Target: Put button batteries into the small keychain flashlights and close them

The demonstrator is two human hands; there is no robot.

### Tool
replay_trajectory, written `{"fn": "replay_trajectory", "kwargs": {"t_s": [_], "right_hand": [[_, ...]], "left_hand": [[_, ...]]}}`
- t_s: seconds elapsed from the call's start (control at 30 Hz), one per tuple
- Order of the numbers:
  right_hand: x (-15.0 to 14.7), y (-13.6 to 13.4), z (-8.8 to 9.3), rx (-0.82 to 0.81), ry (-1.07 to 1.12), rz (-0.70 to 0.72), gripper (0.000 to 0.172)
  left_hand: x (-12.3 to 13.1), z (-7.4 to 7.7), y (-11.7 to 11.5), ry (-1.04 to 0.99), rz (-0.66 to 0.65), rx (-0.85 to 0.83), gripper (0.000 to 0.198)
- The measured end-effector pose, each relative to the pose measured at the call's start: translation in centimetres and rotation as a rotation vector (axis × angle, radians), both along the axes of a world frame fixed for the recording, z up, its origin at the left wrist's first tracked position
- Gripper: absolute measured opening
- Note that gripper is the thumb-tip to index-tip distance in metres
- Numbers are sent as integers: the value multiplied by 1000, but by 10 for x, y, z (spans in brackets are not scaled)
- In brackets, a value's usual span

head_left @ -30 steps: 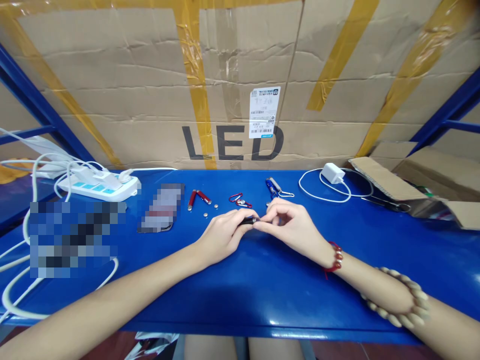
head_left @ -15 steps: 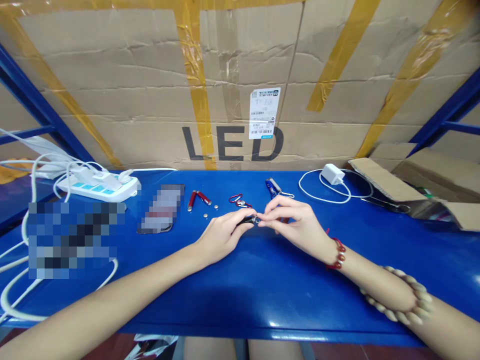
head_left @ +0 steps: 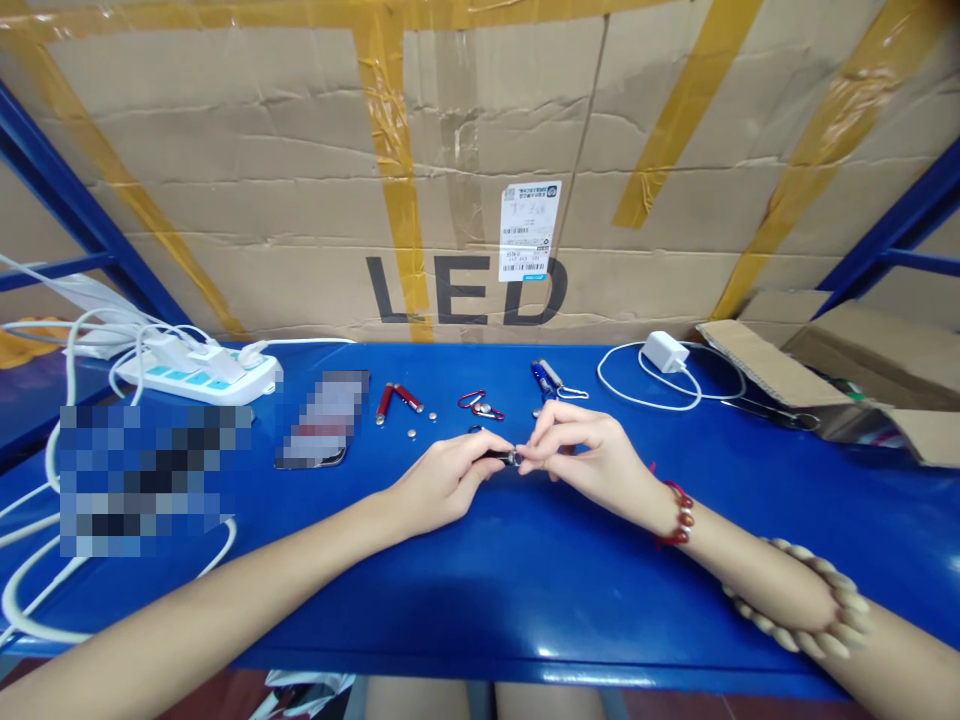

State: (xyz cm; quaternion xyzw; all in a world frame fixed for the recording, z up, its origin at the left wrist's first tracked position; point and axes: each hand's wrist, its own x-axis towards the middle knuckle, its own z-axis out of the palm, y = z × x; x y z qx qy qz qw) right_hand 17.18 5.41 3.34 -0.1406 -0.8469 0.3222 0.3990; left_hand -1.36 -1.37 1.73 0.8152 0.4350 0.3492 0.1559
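Between the thumb and fingers of my left hand [head_left: 450, 478] is a small black flashlight [head_left: 501, 457], its silver end pointing right. My right hand [head_left: 581, 450] is closed in a pinch right at that silver end; the tiny piece between its fingertips is too small to make out. Just beyond the hands lie red carabiner clips [head_left: 472, 399] with a button cell among them. Two red flashlight tubes [head_left: 385, 403] rest to the left, near loose button cells [head_left: 412, 434]. Behind my right hand are a blue flashlight [head_left: 541, 376] and a silver one [head_left: 553, 373] with a clip.
A phone [head_left: 322, 420] lies on the blue table [head_left: 480, 610], left of the red tubes. Further left are a white power strip [head_left: 202, 378] and tangled cables. A white charger [head_left: 666, 352], scissors [head_left: 780, 412] and an open carton [head_left: 877, 340] occupy the right. A large cardboard box [head_left: 300, 200] stands behind.
Both hands have come slightly nearer to me with the black flashlight. More of its dark body is covered by my left fingers, and a dark ring now shows beyond them.
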Motion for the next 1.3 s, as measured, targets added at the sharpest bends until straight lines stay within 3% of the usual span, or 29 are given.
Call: {"fn": "replay_trajectory", "kwargs": {"t_s": [0.47, 0.63, 0.87, 1.3], "right_hand": [[-2, 1, -12, 73, -28, -14, 20], [-5, -3, -10, -117, -105, -93, 28], [-6, -10, -5, -652, -240, -58, 35], [-8, -10, 4, -807, -257, -111, 34]], "left_hand": [[-1, -7, 0, 12, -45, 156, 12], [-1, -7, 2, 27, -40, 216, 13], [0, -9, 4, -8, -32, 275, 12], [0, -8, 6, -32, 34, 309, 10]]}}
